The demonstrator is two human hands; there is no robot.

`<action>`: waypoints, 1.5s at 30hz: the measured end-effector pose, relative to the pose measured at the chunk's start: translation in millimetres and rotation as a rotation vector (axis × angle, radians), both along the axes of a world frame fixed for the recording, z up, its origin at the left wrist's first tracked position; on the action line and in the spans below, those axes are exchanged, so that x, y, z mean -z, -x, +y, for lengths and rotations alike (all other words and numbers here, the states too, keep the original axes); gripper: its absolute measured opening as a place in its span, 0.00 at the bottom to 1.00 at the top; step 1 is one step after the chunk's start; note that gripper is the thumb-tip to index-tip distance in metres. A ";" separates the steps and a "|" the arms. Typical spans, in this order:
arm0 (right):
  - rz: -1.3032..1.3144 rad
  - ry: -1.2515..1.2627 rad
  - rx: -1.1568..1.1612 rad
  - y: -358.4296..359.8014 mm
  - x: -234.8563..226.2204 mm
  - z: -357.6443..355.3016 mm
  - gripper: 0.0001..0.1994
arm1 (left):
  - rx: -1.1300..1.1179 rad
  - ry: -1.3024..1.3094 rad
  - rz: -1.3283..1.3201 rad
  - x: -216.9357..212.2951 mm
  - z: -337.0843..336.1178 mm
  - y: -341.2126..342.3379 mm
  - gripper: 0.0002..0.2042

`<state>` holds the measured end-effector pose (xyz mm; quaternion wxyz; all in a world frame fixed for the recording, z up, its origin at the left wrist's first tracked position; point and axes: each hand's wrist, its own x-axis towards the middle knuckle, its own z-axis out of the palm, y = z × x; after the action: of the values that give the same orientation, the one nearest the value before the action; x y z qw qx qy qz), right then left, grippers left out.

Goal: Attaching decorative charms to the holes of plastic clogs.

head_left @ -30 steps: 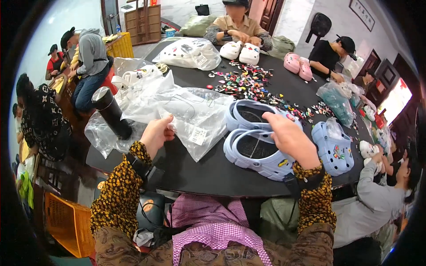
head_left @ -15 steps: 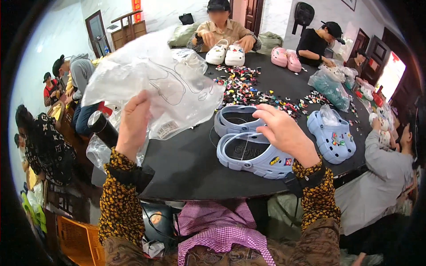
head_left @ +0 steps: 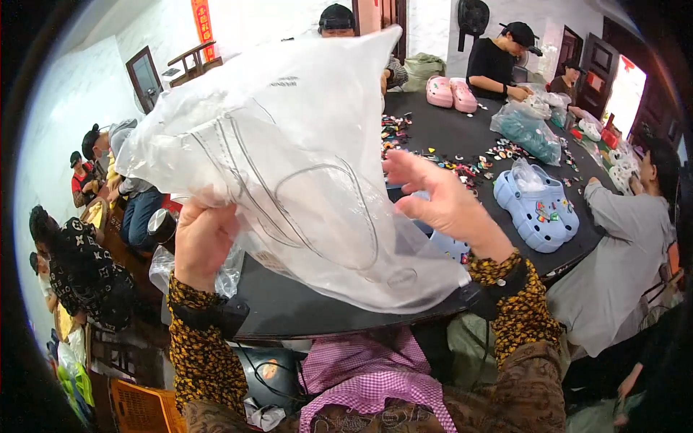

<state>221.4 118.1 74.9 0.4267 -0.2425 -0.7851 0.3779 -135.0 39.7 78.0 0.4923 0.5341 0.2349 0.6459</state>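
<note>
A large frosted plastic bag point(head_left: 317, 144) with a shoe outline printed on it hangs spread in front of me. My left hand point(head_left: 206, 234) pinches it by its lower left side. At the bag's right edge is my right hand point(head_left: 447, 206), fingers apart, with nothing in it. Behind the bag, mostly covered, lie light blue clogs point(head_left: 453, 247) with small charms. Another blue clog point(head_left: 545, 216) with charms and a crumpled clear bag inside sits to the right of my right hand.
Loose colourful shoe charms point(head_left: 462, 169) are scattered across the black table point(head_left: 289, 296). Farther back are pink clogs point(head_left: 451, 94) and a bag with teal contents point(head_left: 527, 130). A dark cylinder point(head_left: 162, 226) stands left of my left hand. Other people work around the table.
The bag has swung right and opened out across the table, now covering most of the blue clogs in front of me. My right hand has come away from above them.
</note>
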 end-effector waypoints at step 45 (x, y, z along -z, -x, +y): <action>-0.033 -0.571 0.418 -72.4 15.6 7.1 0.13 | -0.336 -0.245 0.794 -4.6 -13.9 -56.8 0.12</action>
<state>293.7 125.2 59.3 0.5328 -0.2750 -0.7991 0.0436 -78.2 25.8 82.6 0.1853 0.7494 0.4112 0.4848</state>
